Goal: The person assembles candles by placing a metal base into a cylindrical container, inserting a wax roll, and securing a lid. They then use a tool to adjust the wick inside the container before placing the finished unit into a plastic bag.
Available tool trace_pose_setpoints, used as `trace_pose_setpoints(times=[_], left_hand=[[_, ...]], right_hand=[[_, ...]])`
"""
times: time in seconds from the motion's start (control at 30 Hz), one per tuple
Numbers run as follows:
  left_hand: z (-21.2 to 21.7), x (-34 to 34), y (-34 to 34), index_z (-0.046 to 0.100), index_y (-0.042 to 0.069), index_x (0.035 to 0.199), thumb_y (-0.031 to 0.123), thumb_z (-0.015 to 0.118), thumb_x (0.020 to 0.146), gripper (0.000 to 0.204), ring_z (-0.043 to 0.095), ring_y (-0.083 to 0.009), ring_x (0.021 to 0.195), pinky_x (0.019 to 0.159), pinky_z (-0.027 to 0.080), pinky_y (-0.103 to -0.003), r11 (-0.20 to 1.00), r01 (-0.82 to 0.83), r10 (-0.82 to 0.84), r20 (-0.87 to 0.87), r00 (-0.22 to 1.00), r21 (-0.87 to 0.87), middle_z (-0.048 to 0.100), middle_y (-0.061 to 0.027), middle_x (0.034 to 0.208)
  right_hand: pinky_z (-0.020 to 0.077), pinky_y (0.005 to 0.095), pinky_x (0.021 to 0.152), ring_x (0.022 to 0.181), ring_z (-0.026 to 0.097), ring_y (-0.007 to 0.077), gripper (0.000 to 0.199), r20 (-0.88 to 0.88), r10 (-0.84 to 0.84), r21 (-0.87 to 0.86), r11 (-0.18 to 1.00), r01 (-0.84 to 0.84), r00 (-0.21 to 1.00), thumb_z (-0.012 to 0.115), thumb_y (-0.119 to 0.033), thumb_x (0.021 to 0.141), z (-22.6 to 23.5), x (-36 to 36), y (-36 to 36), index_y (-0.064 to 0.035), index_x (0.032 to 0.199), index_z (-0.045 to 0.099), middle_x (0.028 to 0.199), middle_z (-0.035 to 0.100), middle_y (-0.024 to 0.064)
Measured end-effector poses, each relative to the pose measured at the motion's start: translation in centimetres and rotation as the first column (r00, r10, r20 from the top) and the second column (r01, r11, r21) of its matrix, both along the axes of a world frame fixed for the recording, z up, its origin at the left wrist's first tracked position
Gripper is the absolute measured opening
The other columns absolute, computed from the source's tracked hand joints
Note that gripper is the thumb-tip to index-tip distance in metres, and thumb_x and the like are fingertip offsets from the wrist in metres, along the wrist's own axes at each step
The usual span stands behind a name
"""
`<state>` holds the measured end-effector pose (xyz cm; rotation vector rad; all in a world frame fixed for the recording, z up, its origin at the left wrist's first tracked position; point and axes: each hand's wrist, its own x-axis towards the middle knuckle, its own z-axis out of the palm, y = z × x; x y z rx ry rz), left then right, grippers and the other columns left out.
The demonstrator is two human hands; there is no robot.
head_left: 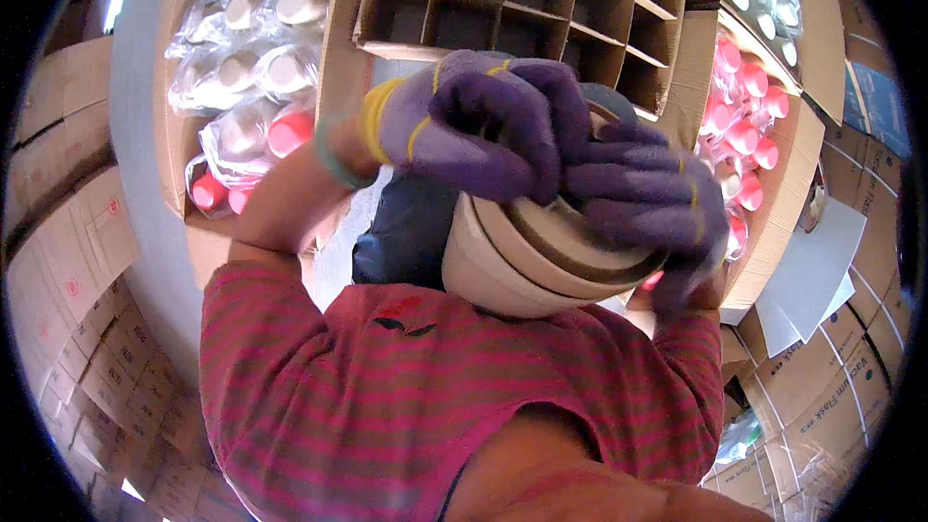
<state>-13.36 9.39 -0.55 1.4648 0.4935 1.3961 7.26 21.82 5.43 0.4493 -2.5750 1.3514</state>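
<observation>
Both my hands wear purple gloves with yellow trim. They hold a cream-coloured round container (503,271) with brown bands near its rim, close against my chest. My left hand (474,121) curls over the container's top edge. My right hand (648,203) wraps round its right side, fingers pointing left and touching the left hand. The container's mouth is mostly hidden under the gloves. A dark blue cloth or bag (411,232) lies just behind the container on the left.
A cardboard box with a grid of dividers (541,0) stands open ahead. An open carton (184,135) on the left holds white and pink flasks in plastic bags. Another carton (783,184) on the right holds pink flasks. Stacked cardboard boxes (68,261) line both sides.
</observation>
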Motion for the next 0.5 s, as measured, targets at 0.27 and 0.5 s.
trace_pose_setpoints(times=[0.27,0.5], left_hand=[[2.2,0.9,-1.4,0.055,0.006,0.068,0.024,0.071,0.08,0.027,0.057,-0.0222,0.069,0.079,0.046,-0.035,0.98,-0.19,0.185,-0.09,0.979,-0.054,0.058,-0.0065,0.073],[3.0,0.7,-1.3,0.061,0.005,0.084,0.031,0.065,0.085,0.027,0.061,-0.0162,0.082,0.09,0.047,-0.036,0.946,0.018,-0.04,-0.063,0.997,-0.324,0.063,-0.0028,0.084]], right_hand=[[0.0462,0.0466,0.095,0.103,0.065,0.0367,0.066,-0.107,-0.182,0.073,0.979,0.19,0.978,0.056,-0.062,0.079,0.0,0.3,-3.1,-0.0008,0.1,0.068,0.105,0.067,0.0211],[0.045,0.0504,0.093,0.098,0.064,0.0346,0.052,-0.254,-0.057,-0.163,0.987,0.016,0.966,0.053,-0.051,0.087,-1.6,0.2,-1.3,-0.0014,0.092,0.068,0.097,0.068,0.0166]])
